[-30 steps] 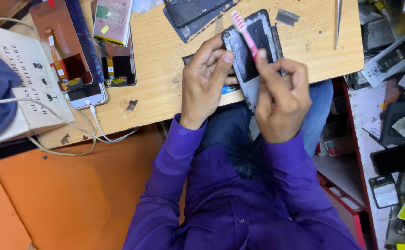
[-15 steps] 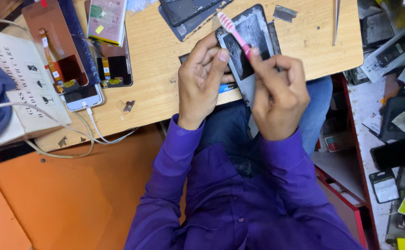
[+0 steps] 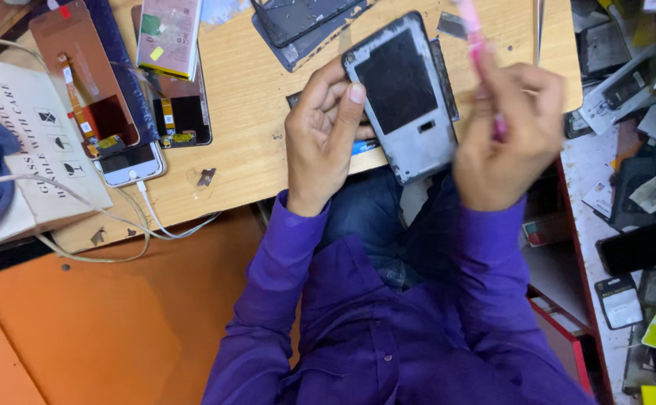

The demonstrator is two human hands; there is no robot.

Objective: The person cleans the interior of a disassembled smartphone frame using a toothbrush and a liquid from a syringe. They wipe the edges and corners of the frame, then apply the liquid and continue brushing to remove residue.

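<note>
My left hand [image 3: 325, 139] grips the left edge of a grey phone frame [image 3: 405, 97] with a dark inner panel, held tilted over the front edge of the wooden table [image 3: 253, 90]. To the right of the frame, my right hand [image 3: 507, 139] is closed around a pink brush [image 3: 475, 37] whose top sticks up past my fingers; hand and brush are blurred. The brush is off the frame, apart from it. Both arms wear purple sleeves.
On the table's left lie a copper-coloured screen panel [image 3: 80, 75], a white phone [image 3: 129, 163] with a cable, a cardboard box [image 3: 31, 150] and a packaged part [image 3: 167, 34]. Dark phone parts [image 3: 298, 19] lie at the top. Metal tweezers [image 3: 541, 26] and cluttered shelves [image 3: 628, 187] are right.
My right hand has lifted the pink brush off the phone frame and swung it to the right. The frame now shows uncovered in my left hand.
</note>
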